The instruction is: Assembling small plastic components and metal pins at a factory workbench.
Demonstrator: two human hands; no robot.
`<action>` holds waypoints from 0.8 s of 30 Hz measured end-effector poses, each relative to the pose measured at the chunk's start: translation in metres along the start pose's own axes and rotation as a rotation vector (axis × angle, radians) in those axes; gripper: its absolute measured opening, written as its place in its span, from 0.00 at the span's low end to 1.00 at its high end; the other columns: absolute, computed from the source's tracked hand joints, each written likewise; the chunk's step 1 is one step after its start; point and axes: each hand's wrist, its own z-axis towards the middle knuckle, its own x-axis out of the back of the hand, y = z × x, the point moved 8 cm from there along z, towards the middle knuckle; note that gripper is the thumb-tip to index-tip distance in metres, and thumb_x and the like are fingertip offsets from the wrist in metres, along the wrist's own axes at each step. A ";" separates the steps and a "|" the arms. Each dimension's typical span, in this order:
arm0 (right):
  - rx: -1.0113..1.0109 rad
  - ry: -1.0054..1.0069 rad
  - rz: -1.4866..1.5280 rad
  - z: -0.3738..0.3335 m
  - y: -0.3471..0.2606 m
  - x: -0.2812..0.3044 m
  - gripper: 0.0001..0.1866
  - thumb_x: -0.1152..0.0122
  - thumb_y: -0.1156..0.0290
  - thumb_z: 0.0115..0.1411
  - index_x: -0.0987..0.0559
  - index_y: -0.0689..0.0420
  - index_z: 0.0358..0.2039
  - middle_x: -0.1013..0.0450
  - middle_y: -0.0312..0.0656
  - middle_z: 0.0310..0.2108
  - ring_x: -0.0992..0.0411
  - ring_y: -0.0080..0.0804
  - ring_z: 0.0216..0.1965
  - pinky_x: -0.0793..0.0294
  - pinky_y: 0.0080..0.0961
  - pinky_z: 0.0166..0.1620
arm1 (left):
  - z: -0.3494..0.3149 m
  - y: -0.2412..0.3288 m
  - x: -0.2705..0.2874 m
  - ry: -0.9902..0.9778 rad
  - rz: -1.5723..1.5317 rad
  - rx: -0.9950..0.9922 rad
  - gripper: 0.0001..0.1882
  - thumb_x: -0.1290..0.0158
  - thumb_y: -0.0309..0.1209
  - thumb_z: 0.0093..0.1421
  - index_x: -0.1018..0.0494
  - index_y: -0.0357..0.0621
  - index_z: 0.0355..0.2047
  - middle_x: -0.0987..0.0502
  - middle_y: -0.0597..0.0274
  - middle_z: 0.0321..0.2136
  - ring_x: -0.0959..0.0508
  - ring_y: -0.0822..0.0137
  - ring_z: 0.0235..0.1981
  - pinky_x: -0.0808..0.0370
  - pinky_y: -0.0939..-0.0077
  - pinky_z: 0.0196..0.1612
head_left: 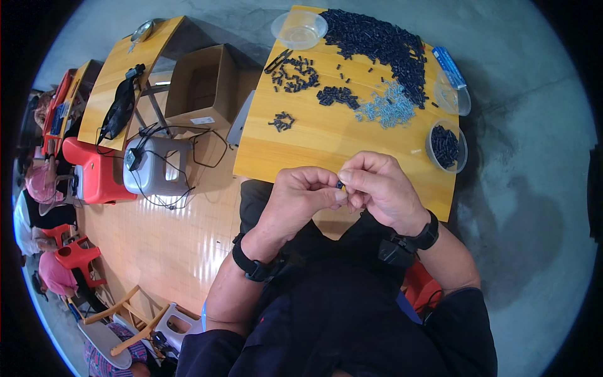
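From my end I've got both hands low-centre, just off the near edge of the surface (352,147); L hand (292,195) has its grip narrow, thumb & index tips pinched on a small dark pc (340,185); R hand (386,191) comes in from the other side, grip also narrow, its thumb & finger tips on the same pc, so it sits betw. the two hands; fingers cover most of it, so I can't tell its exact shape; black bands on both wrists.

On the surface, far side, I see a big dark heap (377,38) running down toward the R; blue-grey bits (386,110) lie in a loose pile at its lower end, approx. mid-R; a dark clump (338,96) is just L of them; further L there's a scattered dark batch (295,78), w/ a thin dark tool (278,61) beside it; a smaller batch (282,121) lies nearer me.

Clear bowl (299,30) at the far L corner; a clear tub (463,154) w/ dark pcs inside at the R edge; a blue box (448,67) above it, by another clear container (463,103).

Off L: open carton (201,85), grey stool (160,166) w/ black cables, red stool (94,169); other ppl at far L.
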 end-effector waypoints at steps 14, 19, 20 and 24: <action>0.064 -0.011 -0.072 -0.003 -0.005 0.003 0.05 0.43 0.76 0.60 0.24 0.65 0.32 0.26 0.41 0.25 0.31 0.18 0.21 0.30 0.15 0.24 | 0.003 -0.005 -0.003 0.016 0.026 0.005 0.04 0.43 0.21 0.56 0.23 0.32 0.31 0.21 0.59 0.27 0.22 0.74 0.27 0.25 0.82 0.34; 0.053 -0.011 -0.115 -0.002 -0.005 0.003 0.06 0.43 0.75 0.60 0.23 0.65 0.33 0.25 0.42 0.27 0.31 0.18 0.20 0.30 0.15 0.24 | 0.004 -0.005 -0.003 0.011 0.039 0.021 0.05 0.43 0.21 0.56 0.23 0.32 0.33 0.20 0.57 0.28 0.21 0.72 0.29 0.23 0.80 0.36; 0.048 0.019 -0.079 -0.002 -0.005 0.003 0.07 0.43 0.73 0.61 0.24 0.64 0.31 0.25 0.41 0.25 0.31 0.19 0.20 0.30 0.16 0.23 | 0.005 -0.001 -0.004 0.013 0.000 -0.001 0.05 0.42 0.21 0.56 0.23 0.33 0.33 0.20 0.59 0.28 0.22 0.72 0.29 0.24 0.80 0.36; 0.048 0.073 0.117 -0.001 0.000 0.014 0.15 0.45 0.61 0.63 0.26 0.61 0.27 0.29 0.37 0.21 0.32 0.20 0.17 0.28 0.18 0.20 | 0.006 0.003 -0.001 0.026 0.054 -0.088 0.05 0.42 0.19 0.54 0.22 0.36 0.33 0.21 0.61 0.33 0.23 0.73 0.32 0.25 0.80 0.38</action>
